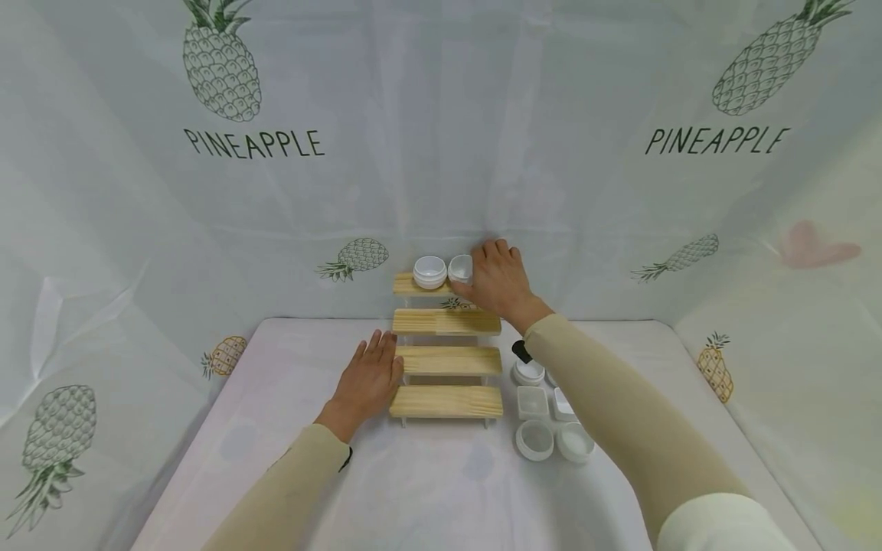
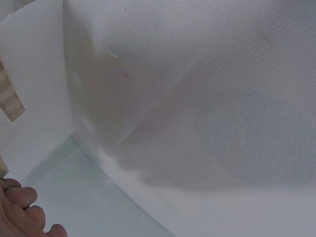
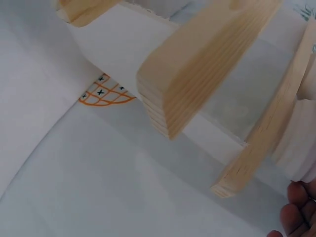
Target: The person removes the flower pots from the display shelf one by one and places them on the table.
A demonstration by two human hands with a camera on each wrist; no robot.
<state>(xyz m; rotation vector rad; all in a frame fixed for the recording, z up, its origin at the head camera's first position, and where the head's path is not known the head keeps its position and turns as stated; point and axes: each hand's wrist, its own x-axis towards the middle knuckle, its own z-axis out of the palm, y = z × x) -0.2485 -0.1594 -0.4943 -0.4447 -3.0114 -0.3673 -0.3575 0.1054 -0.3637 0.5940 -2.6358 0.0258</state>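
My right hand (image 1: pixel 498 279) grips a small white bowl (image 1: pixel 460 268) at the right part of the top step of a wooden tiered stand (image 1: pixel 448 360). Its thumb lies at the front of the bowl and the fingers curl round its far right side. In the right wrist view the bowl's ribbed wall (image 3: pixel 295 143) shows beside the fingertips. A second white round bowl (image 1: pixel 430 272) stands just left of it on the same step. My left hand (image 1: pixel 368 375) lies against the stand's left side with its fingers straight, near the middle steps, holding nothing.
Right of the stand, partly behind my right forearm, sit several small white dishes: a square one (image 1: pixel 533 402), a round one (image 1: pixel 534 440) and another round one (image 1: pixel 575 442). A black object (image 1: pixel 521 351) shows by the sleeve. A pineapple-printed cloth (image 1: pixel 441 153) hangs behind the table (image 1: pixel 413 490).
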